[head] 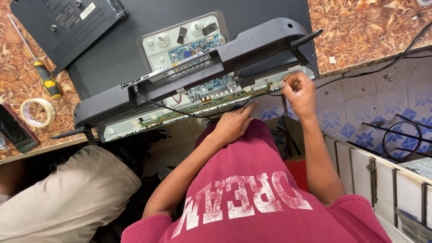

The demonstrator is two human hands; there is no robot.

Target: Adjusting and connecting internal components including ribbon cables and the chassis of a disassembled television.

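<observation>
Two hands at the open back of a flat-screen set (117,58) on the table's near edge.

The right hand (300,94) is pinched, seemingly on a thin black cable (274,94) beside the long green circuit strip (202,105) (lower edge); the left hand (234,122) lies open, fingertips touching that strip.

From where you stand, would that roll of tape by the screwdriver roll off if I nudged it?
Probably not: the tape roll lies flat on its side on the patterned table, so a nudge would likely just slide it. It looks light, a thin ring with a hollow centre. Stood on edge, it could roll.
</observation>
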